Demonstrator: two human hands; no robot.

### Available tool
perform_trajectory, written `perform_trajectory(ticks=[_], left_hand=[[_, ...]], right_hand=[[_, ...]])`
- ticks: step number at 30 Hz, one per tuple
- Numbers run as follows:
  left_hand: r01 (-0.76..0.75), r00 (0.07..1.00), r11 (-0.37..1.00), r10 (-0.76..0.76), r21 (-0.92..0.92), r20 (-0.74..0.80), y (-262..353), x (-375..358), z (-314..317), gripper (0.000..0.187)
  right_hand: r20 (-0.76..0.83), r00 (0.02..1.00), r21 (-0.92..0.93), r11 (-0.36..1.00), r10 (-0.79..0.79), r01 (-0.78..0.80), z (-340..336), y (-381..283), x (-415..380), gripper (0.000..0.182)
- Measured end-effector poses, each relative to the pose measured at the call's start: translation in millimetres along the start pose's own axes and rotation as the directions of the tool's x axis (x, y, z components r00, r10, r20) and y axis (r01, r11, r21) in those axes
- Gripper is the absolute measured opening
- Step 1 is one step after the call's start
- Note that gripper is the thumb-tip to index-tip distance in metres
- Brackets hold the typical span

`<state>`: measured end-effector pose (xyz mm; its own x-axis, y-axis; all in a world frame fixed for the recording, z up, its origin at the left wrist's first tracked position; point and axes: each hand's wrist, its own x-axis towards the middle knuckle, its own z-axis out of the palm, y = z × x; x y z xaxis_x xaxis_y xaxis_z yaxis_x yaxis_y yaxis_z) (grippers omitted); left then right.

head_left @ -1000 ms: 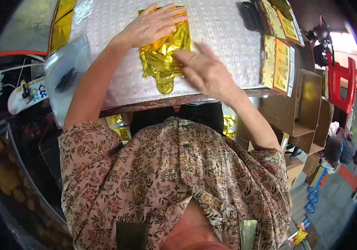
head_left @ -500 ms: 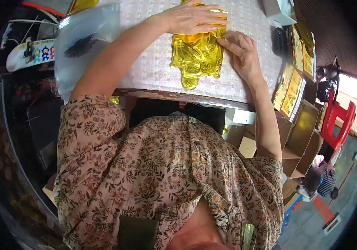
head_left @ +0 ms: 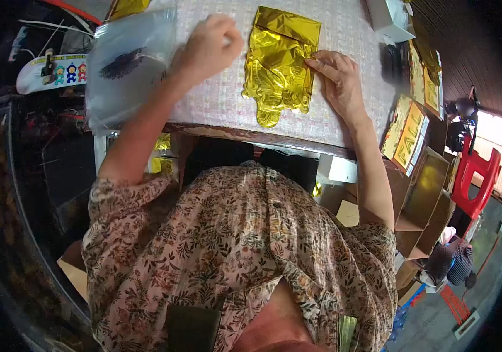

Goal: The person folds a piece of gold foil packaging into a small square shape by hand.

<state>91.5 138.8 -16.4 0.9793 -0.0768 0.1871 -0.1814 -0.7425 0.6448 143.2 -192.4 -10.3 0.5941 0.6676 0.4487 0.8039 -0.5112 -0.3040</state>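
A flat, folded gold foil balloon (head_left: 283,67) lies on the table, its top a smooth folded panel and its lower part crumpled, with a rounded tab at the bottom. My right hand (head_left: 340,73) rests beside it, thumb and forefinger pinching its right edge. My left hand (head_left: 213,48) is raised left of the foil and apart from it. Its fingers are curled, slightly blurred, with a gap inside the loop of thumb and forefinger and nothing seen in it. Left of that hand lies a stack of clear plastic bags (head_left: 130,88) with dark print.
The table (head_left: 215,111) has a pale patterned cover and a worn front edge. At its right stand a white box (head_left: 390,20), a dark object (head_left: 391,61) and yellow boxes marked FALL (head_left: 410,136). Open cartons (head_left: 424,190) and a red plastic stool (head_left: 478,173) are further right.
My left hand has lifted off the foil and moved left, its fingers going from flat to curled, uncovering the folded top panel. My right hand keeps its pinch on the edge.
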Motion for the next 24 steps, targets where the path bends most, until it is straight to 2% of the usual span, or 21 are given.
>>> perform_trajectory(ticks=[1, 4, 7, 10, 15, 17, 24], left_hand=[[-0.047, 0.994, 0.995, 0.055, 0.087, -0.097, 6, -15, 3, 0.022], [-0.098, 0.982, 0.985, 0.119, 0.142, -0.144, 29, -38, 13, 0.026], [-0.077, 0.970, 0.976, 0.120, 0.203, -0.211, 39, -45, 23, 0.028], [-0.045, 0.978, 0.985, 0.077, 0.167, -0.193, 39, -46, 25, 0.027], [-0.058, 0.976, 0.983, 0.092, 0.177, -0.195, 39, -48, 27, 0.024], [-0.062, 0.976, 0.984, 0.094, 0.165, -0.194, 39, -48, 27, 0.024], [-0.089, 0.980, 0.980, 0.119, 0.180, -0.160, 38, -45, 23, 0.020]], right_hand=[[0.008, 1.000, 0.001, 1.000, 0.006, -0.006, 1, 0, 0, 0.036], [0.020, 1.000, -0.004, 1.000, 0.012, -0.012, 1, -1, -3, 0.032], [0.018, 1.000, -0.017, 1.000, 0.002, -0.001, -1, -3, -1, 0.032], [0.016, 1.000, -0.026, 1.000, -0.006, 0.007, 0, -2, -2, 0.031], [-0.027, 1.000, -0.056, 0.998, -0.004, 0.003, 2, 0, -4, 0.030], [0.013, 1.000, -0.052, 0.999, -0.015, 0.016, 0, 0, -4, 0.031], [-0.010, 1.000, -0.026, 1.000, 0.004, -0.004, 3, 2, -7, 0.036]])
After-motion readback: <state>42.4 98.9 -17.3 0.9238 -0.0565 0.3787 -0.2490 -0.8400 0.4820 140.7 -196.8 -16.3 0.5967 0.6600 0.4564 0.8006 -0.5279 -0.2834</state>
